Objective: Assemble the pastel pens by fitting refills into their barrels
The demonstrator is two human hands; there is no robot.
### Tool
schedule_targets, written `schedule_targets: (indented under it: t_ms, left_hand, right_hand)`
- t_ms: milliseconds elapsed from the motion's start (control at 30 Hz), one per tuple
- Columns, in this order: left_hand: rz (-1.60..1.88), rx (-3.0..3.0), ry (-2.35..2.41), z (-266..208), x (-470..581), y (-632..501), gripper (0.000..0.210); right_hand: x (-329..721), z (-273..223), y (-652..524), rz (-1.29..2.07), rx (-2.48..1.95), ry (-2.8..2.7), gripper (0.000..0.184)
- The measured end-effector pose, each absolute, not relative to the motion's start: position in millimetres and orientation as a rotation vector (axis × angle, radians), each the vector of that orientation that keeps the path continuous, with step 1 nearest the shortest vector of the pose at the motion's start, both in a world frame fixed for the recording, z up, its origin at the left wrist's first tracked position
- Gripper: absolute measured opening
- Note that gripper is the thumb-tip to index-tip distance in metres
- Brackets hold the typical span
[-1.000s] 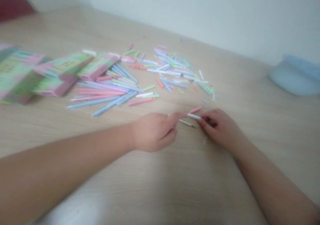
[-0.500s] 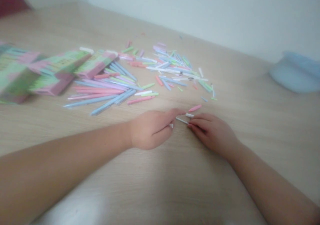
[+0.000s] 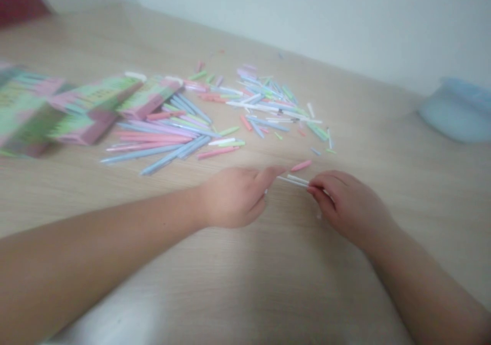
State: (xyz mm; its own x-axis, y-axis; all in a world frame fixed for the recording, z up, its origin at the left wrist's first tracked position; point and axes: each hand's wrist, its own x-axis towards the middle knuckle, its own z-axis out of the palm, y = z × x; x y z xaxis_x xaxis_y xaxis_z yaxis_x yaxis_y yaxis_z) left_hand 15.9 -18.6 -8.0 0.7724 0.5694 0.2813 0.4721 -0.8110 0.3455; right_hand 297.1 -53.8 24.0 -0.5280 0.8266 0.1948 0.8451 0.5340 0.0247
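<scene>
Two thin white rods [image 3: 293, 181], which look like pen refills, lie side by side in the gap between my hands. My right hand [image 3: 351, 207] pinches their right ends between thumb and fingertips. At the other end, the curled fingers of my left hand [image 3: 238, 197] close on the rods, its index finger stretched along toward them; a small white tip shows below that finger. Just beyond the rods a pink pen cap [image 3: 301, 166] lies on the table. Blur hides the finer details.
Left of centre is a pile of pastel pen barrels [image 3: 157, 140]. Smaller pen parts [image 3: 264, 99] are scattered behind it. Green and pink boxes [image 3: 95, 105] stand at the left. A light blue pouch-like item [image 3: 456, 112] sits at the far right, near the wall.
My right hand has moved right, away from my left hand, so more of the white rods shows between them. My left hand has barely moved.
</scene>
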Motion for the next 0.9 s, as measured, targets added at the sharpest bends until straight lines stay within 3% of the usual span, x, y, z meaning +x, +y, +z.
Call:
schedule_targets:
  t_ms: [400, 667, 833, 900]
  left_hand:
    - [0.454, 2.711, 0.910, -6, 17, -18, 0.065]
    - [0.263, 2.934, 0.849, 1, 24, -25, 0.073]
    - [0.317, 2.869, 0.905, 2, 23, -28, 0.072]
    - [0.368, 2.815, 0.952, 3, 22, -28, 0.059]
  right_hand:
    - [296, 28, -62, -0.079, -1.348, -2.710, 0.025]
    - [276, 26, -77, -0.502, -1.101, -2.846, 0.017]
    - [253, 15, -82, -0.290, -1.080, -2.784, 0.014]
    - [247, 13, -81, -0.159, -1.141, -2.717, 0.016]
